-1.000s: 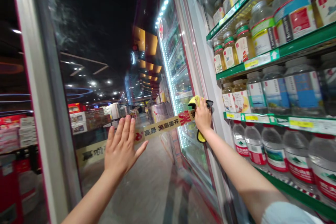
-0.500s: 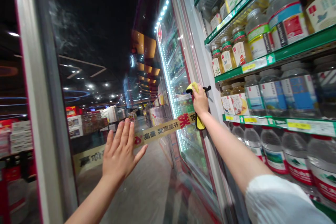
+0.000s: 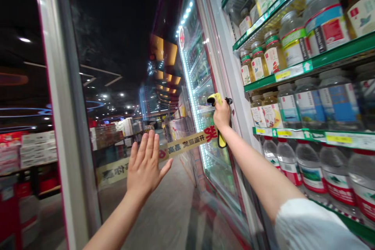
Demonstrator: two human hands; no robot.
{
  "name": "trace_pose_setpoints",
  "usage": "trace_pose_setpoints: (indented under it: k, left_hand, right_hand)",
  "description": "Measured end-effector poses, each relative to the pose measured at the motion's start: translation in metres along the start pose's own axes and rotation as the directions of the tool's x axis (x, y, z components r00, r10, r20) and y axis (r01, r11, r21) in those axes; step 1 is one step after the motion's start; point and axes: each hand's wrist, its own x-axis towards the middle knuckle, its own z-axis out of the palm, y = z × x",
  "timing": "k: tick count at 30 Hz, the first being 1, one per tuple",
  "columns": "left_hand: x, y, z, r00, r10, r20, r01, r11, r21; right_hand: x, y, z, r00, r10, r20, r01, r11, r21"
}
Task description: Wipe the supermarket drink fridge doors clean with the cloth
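My left hand (image 3: 145, 164) is flat with its fingers stretched out, up against the glass door (image 3: 125, 207); whether the palm fully touches the pane I cannot tell. A beige tape strip (image 3: 181, 143) with mirrored printed characters runs across the glass behind it. My right hand (image 3: 222, 114) is wrapped round a yellow-and-black tool (image 3: 222, 140) near the door's right-hand edge. The tool's head sticks out on both sides above the fist, and its lower end shows below. Its exact kind is unclear.
To the right, green-edged cooler shelves (image 3: 293, 74) carry rows of bottled drinks (image 3: 312, 168). The metal door frame (image 3: 58, 86) rises at left. Through the glass show a store aisle floor (image 3: 172, 203), stacked boxes (image 3: 39, 148) and a lit cooler reflection (image 3: 190, 70).
The view has turned slightly left, so door and shelves sit further right in it. My left hand stays flat by the glass, and my right hand keeps its grip on the yellow-and-black tool.
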Motion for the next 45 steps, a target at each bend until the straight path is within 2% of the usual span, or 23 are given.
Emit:
trace_pose_setpoints:
  k: [3, 5, 7, 10, 12, 13, 16, 19, 20, 21, 23, 25, 27, 29, 30, 33, 34, 35, 37, 38, 40, 42, 45]
  left_hand:
    - [-0.002, -0.002, 0.002, 1.0, 0.001, -0.009, -0.001, 1.0, 0.013]
    - [-0.002, -0.002, 0.002, 1.0, 0.004, -0.01, -0.004, 1.0, 0.015]
    - [-0.003, -0.002, 0.002, 1.0, 0.003, -0.005, -0.003, 1.0, 0.019]
    - [-0.003, -0.001, 0.002, 1.0, 0.004, 0.007, -0.004, 1.0, 0.028]
    - [-0.003, -0.001, 0.002, 1.0, 0.007, 0.01, -0.007, 0.999, 0.034]
    - [-0.003, -0.001, 0.002, 1.0, 0.008, 0.011, -0.008, 0.999, 0.036]
    - [-0.004, -0.001, 0.001, 1.0, 0.011, 0.008, -0.011, 0.999, 0.039]
    - [-0.005, 0.0, 0.0, 1.0, 0.009, 0.017, -0.01, 0.999, 0.049]
    - [-0.005, 0.0, 0.0, 1.0, 0.007, 0.024, -0.008, 0.998, 0.056]
    - [-0.006, 0.001, 0.0, 1.0, 0.004, 0.031, -0.006, 0.998, 0.062]
    - [-0.006, 0.001, -0.001, 0.999, 0.005, 0.037, -0.008, 0.998, 0.069]
    - [-0.006, 0.002, -0.002, 1.0, 0.012, 0.029, -0.014, 0.997, 0.07]
    - [-0.006, 0.002, -0.004, 1.0, 0.017, 0.021, -0.019, 0.997, 0.069]
    - [-0.006, 0.003, -0.005, 0.999, 0.025, 0.026, -0.027, 0.997, 0.074]
    - [-0.006, 0.003, -0.006, 0.999, 0.029, 0.032, -0.031, 0.996, 0.078]
    - [-0.006, 0.003, -0.007, 0.999, 0.028, 0.042, -0.032, 0.995, 0.09]
    - [-0.007, 0.003, -0.007, 0.999, 0.025, 0.042, -0.028, 0.995, 0.093]
    - [-0.007, 0.003, -0.007, 0.999, 0.024, 0.042, -0.028, 0.995, 0.096]
    - [-0.008, 0.003, -0.006, 0.999, 0.029, 0.044, -0.033, 0.994, 0.107]
    - [-0.008, 0.002, -0.005, 0.998, 0.031, 0.047, -0.036, 0.993, 0.114]
    - [-0.008, 0.001, -0.002, 0.998, 0.031, 0.06, -0.038, 0.991, 0.127]
    - [-0.007, -0.003, 0.0, 0.997, 0.027, 0.079, -0.038, 0.99, 0.135]
    - [-0.008, -0.015, -0.003, 0.988, 0.075, 0.134, -0.092, 0.987, 0.131]
  right_hand:
    - [0.011, -0.026, 0.0, 0.996, -0.088, -0.01, 0.088, 0.993, 0.08]
    - [-0.004, -0.021, -0.004, 0.968, -0.249, 0.036, 0.242, 0.96, 0.143]
    - [-0.019, -0.006, -0.009, 0.939, -0.334, 0.084, 0.314, 0.931, 0.188]
    - [-0.016, -0.002, -0.013, 0.977, -0.189, 0.1, 0.169, 0.97, 0.176]
    - [-0.002, -0.023, -0.013, 0.99, -0.111, 0.089, 0.095, 0.982, 0.16]
    - [0.003, -0.039, -0.012, 0.988, -0.126, 0.094, 0.11, 0.981, 0.161]
    - [-0.001, -0.083, -0.015, 0.93, -0.349, 0.114, 0.323, 0.926, 0.197]
    - [-0.027, -0.085, -0.023, 0.85, -0.505, 0.152, 0.467, 0.855, 0.227]
    - [-0.034, -0.078, -0.025, 0.844, -0.509, 0.17, 0.472, 0.854, 0.219]
    - [-0.036, -0.071, -0.027, 0.859, -0.478, 0.181, 0.443, 0.873, 0.203]
    - [-0.03, -0.065, -0.027, 0.925, -0.339, 0.172, 0.311, 0.935, 0.172]
    - [-0.014, -0.076, -0.024, 0.973, -0.188, 0.137, 0.165, 0.973, 0.159]
    - [-0.002, -0.098, -0.023, 0.98, -0.161, 0.114, 0.142, 0.977, 0.16]
    - [-0.003, -0.116, -0.025, 0.954, -0.274, 0.117, 0.254, 0.953, 0.166]
    - [-0.009, -0.119, -0.028, 0.922, -0.365, 0.126, 0.342, 0.923, 0.175]
    - [-0.032, -0.102, -0.035, 0.796, -0.584, 0.159, 0.55, 0.808, 0.211]
    - [-0.037, -0.094, -0.036, 0.79, -0.591, 0.164, 0.557, 0.804, 0.209]
    - [-0.038, -0.088, -0.036, 0.814, -0.558, 0.162, 0.526, 0.827, 0.199]
    - [-0.033, -0.089, -0.032, 0.904, -0.406, 0.132, 0.382, 0.907, 0.176]
    - [-0.027, -0.098, -0.029, 0.939, -0.325, 0.11, 0.304, 0.937, 0.175]
    - [-0.016, -0.128, -0.024, 0.968, -0.239, 0.076, 0.221, 0.956, 0.193]
    - [-0.014, -0.16, -0.022, 0.958, -0.277, 0.075, 0.256, 0.943, 0.211]
    - [-0.03, -0.18, -0.025, 0.882, -0.453, 0.131, 0.42, 0.88, 0.221]
